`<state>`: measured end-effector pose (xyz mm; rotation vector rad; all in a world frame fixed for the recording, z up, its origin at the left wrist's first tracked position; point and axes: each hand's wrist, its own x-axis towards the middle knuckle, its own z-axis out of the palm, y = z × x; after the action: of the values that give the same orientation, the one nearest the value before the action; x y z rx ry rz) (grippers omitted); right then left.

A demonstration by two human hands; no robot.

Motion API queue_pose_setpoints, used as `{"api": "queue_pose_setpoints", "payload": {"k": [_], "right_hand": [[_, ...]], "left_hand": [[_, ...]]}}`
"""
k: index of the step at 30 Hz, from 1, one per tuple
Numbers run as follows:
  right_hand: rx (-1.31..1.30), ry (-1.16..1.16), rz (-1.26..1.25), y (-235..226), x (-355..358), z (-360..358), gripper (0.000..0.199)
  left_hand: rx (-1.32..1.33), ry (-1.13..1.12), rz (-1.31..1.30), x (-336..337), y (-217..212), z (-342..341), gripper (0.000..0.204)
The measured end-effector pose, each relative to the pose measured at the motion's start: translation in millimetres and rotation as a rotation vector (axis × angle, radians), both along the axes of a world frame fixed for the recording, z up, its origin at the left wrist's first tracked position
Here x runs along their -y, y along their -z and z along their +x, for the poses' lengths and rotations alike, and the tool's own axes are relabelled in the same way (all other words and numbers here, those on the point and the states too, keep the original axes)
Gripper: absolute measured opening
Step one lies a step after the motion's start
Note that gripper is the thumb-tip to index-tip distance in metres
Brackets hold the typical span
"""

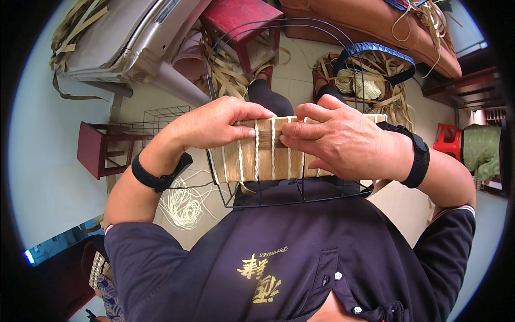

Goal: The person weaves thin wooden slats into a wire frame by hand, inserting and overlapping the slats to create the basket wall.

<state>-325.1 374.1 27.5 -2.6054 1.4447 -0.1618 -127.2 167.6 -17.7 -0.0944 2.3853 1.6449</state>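
Observation:
A black wire-frame basket (304, 203) rests on my lap, its tall looped handle arching away from me. Tan flat strips form a woven side panel (248, 161), crossed by upright white twisted cords (273, 158); a darker brown patch shows between my hands. My left hand (212, 124) pinches the panel's upper edge, thumb on the near face and fingers over the top. With bent fingers my right hand (348, 140) grips the same edge a little to the right, fingertips on the brown patch. The right palm hides part of the panel.
A loose white cord bundle (183, 206) lies on the floor at left. Ahead are a red stool (241, 21), scattered tan strips (228, 80), and a blue-handled basket (375, 51) with cord balls. A dark red stool (99, 150) and a brown sofa (375, 32) stand around.

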Motion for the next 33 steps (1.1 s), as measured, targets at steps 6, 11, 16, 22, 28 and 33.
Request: {"api": "queue_pose_setpoints", "payload": {"k": [6, 11, 16, 22, 28, 33], "right_hand": [[-0.049, -0.056, 0.078, 3.0, 3.6, 3.5, 0.033], [-0.037, -0.009, -0.09, 17.3, -7.4, 17.9, 0.038], [-0.054, 0.023, -0.083, 20.8, -14.8, 19.4, 0.043], [0.119, 0.028, 0.1, -2.8, -19.3, 4.4, 0.06], [-0.091, -0.008, 0.098, -3.0, -27.8, 13.5, 0.06], [-0.174, 0.064, 0.126, 2.1, -27.5, 28.9, 0.084]], "left_hand": [[-0.021, 0.07, -0.07, 5.4, -4.7, -2.6, 0.048], [-0.044, 0.099, -0.122, 5.9, -6.8, -2.7, 0.052], [0.041, 0.083, -0.255, 2.6, -20.9, 1.1, 0.059], [0.019, 0.098, -0.24, 3.0, -18.3, 10.8, 0.066], [0.044, 0.083, -0.211, -1.2, -18.8, 10.4, 0.073], [-0.075, 0.061, -0.23, -4.7, -13.3, 12.3, 0.073]]}}
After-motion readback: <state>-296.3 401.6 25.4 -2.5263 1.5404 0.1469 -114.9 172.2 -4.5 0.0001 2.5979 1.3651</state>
